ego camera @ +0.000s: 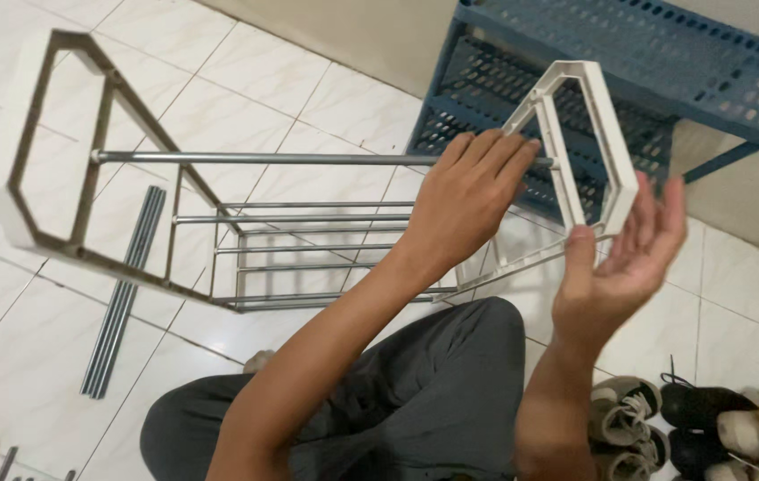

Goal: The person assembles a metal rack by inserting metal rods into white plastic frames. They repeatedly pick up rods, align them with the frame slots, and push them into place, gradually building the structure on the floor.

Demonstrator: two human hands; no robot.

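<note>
Two hands work on my rack, whose rods lie from 9 to 3 o'clock. At 3 o'clock, its white side frame is grasped by my right hand. My left hand, nearer, closes on the top rod.

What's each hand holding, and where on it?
Left hand grips the top metal rod near the white side frame; right hand holds that frame's lower edge.
</note>
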